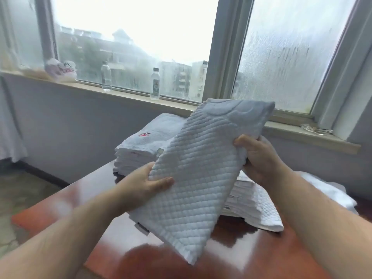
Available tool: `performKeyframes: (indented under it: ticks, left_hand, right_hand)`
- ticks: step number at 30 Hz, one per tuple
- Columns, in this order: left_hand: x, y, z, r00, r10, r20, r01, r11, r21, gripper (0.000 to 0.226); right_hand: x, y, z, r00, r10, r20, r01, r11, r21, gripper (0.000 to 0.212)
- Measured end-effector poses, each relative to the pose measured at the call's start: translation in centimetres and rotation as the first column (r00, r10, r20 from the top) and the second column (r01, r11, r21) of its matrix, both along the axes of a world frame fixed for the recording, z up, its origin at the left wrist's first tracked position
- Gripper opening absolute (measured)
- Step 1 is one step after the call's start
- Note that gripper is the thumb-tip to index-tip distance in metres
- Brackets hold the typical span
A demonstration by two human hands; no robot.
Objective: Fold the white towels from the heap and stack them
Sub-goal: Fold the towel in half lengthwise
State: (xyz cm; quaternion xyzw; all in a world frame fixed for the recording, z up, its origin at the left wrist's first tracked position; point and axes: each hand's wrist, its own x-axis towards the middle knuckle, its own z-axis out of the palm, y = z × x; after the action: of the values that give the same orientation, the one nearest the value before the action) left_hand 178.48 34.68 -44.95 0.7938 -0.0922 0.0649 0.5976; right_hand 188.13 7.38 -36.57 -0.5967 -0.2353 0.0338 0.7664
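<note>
A folded white quilted towel (193,174) hangs tilted in the air over the reddish wooden table (261,254). My left hand (149,182) grips its left edge, thumb on the front. My right hand (259,156) clutches its right edge higher up. Behind it stands a stack of folded white towels (141,148) with a red emblem on top. A second stack of quilted towels (255,208) lies to the right, partly hidden by the held towel. A loose white heap (330,190) shows at the far right behind my right forearm.
A window sill (124,93) runs along the back with two clear water bottles (155,86) and a plastic bag (60,70) on it. The floor (24,194) lies to the left of the table.
</note>
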Motion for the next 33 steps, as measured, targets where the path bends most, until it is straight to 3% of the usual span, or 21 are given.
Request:
performKeyframes:
  ticks: [2,7,10,15,20,24,26,28,29,33]
  left_hand:
    - [0.7,2.0,1.4,0.998,0.059,-0.019,-0.059,0.998,-0.024,0.056]
    - [3.6,6.6,4.1,0.993,0.108,-0.047,-0.111,0.99,-0.088,0.043]
    - [5.9,9.3,4.8,0.988,0.14,-0.06,-0.146,0.985,-0.093,0.059]
    - [10.3,12.9,6.6,0.988,0.142,-0.067,-0.149,0.983,-0.109,0.072]
    - [14.7,14.8,9.1,0.987,0.123,-0.107,-0.129,0.991,-0.049,0.055]
    - [18.0,16.5,9.2,0.932,0.091,-0.351,-0.137,0.985,-0.109,0.054]
    - [19.3,16.5,7.7,0.852,0.24,-0.465,-0.218,0.971,0.102,0.056]
    - [20.8,16.7,5.7,0.821,0.413,-0.395,-0.258,0.885,0.388,0.06]
    - [21.3,16.8,5.0,0.835,0.43,-0.342,-0.26,0.857,0.444,0.061]
    - [21.8,18.1,4.9,0.896,0.303,-0.323,-0.23,0.942,0.246,0.06]
  right_hand:
    - [2.1,2.6,1.4,1.0,0.024,-0.012,-0.024,0.999,0.022,0.054]
    - [7.4,8.7,3.4,0.995,0.087,-0.041,-0.084,0.994,0.067,0.052]
    - [10.7,11.8,3.9,0.989,0.138,-0.046,-0.136,0.99,0.027,0.041]
    - [16.2,16.1,5.0,0.988,0.141,-0.064,-0.14,0.99,0.019,0.041]
    - [21.8,18.4,6.1,0.987,0.11,-0.115,-0.106,0.994,0.036,0.037]
    - [26.4,20.0,4.7,0.969,0.006,-0.249,-0.018,0.999,-0.049,0.034]
    - [28.4,20.5,1.5,0.937,-0.124,-0.326,0.059,0.977,-0.203,0.039]
    - [29.8,20.6,-1.5,0.913,-0.223,-0.341,0.106,0.938,-0.329,0.051]
    - [30.5,20.5,-2.3,0.907,-0.254,-0.335,0.124,0.923,-0.364,0.055]
    - [32.6,20.9,-1.4,0.9,-0.308,-0.308,0.196,0.918,-0.346,0.037]
